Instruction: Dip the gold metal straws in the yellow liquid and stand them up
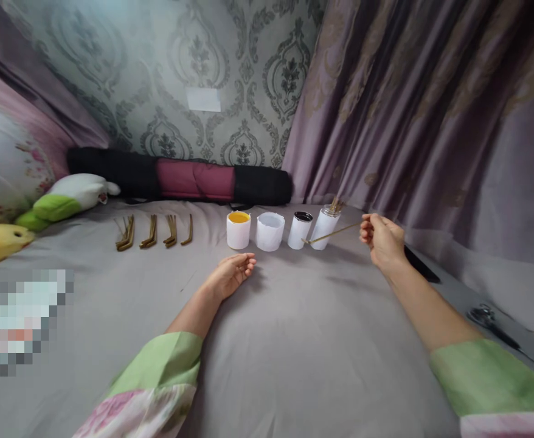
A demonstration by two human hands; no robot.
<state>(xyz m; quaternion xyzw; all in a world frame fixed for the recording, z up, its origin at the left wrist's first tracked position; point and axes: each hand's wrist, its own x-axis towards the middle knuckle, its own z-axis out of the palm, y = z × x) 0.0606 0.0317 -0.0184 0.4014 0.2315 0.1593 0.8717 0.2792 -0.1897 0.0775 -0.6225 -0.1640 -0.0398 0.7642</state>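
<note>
My right hand (382, 241) is raised at the right, its fingers pinched on one end of a thin gold-brown straw (333, 233). The straw slants left, and its short bent tip reaches in front of two white-wrapped jars. One is a narrow jar with a dark rim (298, 234); the other, a taller jar (324, 228), has several gold-brown straws standing in it. My left hand (233, 274) rests low over the sheet with loosely curled fingers and nothing in them. Just beyond it stand a white cup with a yellow inside (238, 234) and a plain white cup (269, 234).
Bent straws lie in bunches (148, 232) on the grey sheet (294, 340) at the left. A black and maroon roll (194, 180) lies along the wall. Plush toys (73, 198) are far left. A black flat object (422, 264) and a corded device (495, 322) lie right.
</note>
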